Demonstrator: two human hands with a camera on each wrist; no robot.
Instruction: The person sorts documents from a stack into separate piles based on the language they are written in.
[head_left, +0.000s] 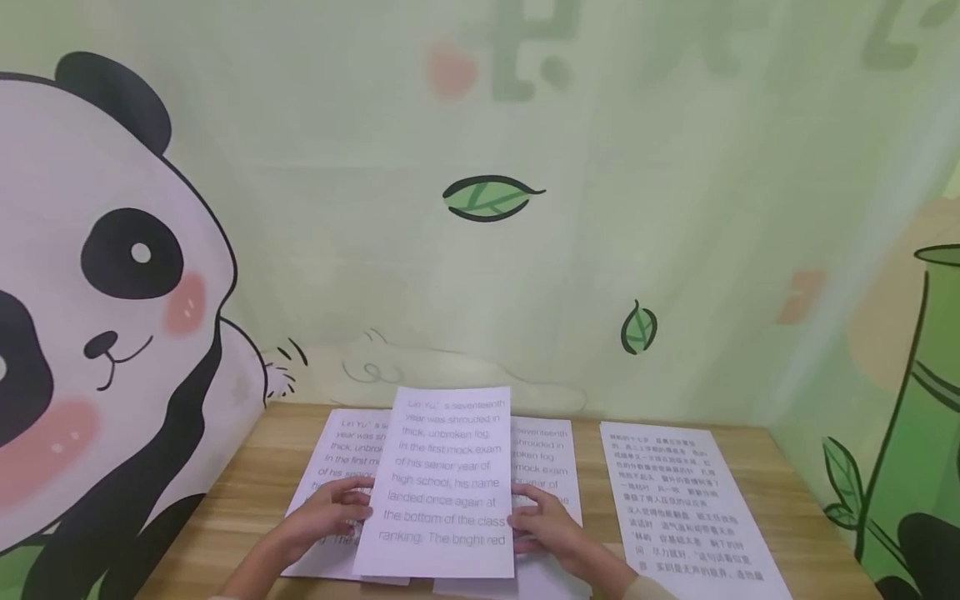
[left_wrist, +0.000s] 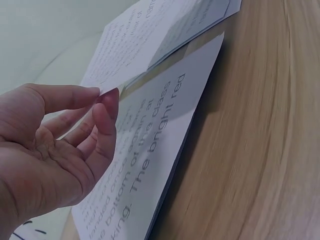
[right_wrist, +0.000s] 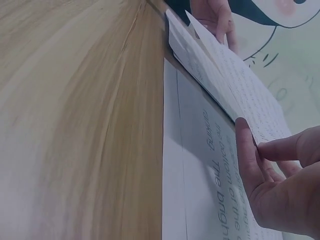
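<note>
A white sheet [head_left: 447, 483] printed with large English text is held tilted up off the wooden table [head_left: 247, 492]. My left hand [head_left: 330, 512] pinches its left edge [left_wrist: 107, 90] between thumb and fingers. My right hand [head_left: 543, 525] pinches its right edge [right_wrist: 255, 137]. Under it lie other printed sheets [head_left: 341, 454], one to the left [left_wrist: 150, 165] and one to the right [right_wrist: 210, 170], flat on the table.
A sheet of Chinese text [head_left: 678, 508] lies flat to the right of my hands. A wall with a panda drawing [head_left: 97, 292] and leaves stands close behind and left of the table. A green bamboo-print wall [head_left: 900, 433] closes the right side.
</note>
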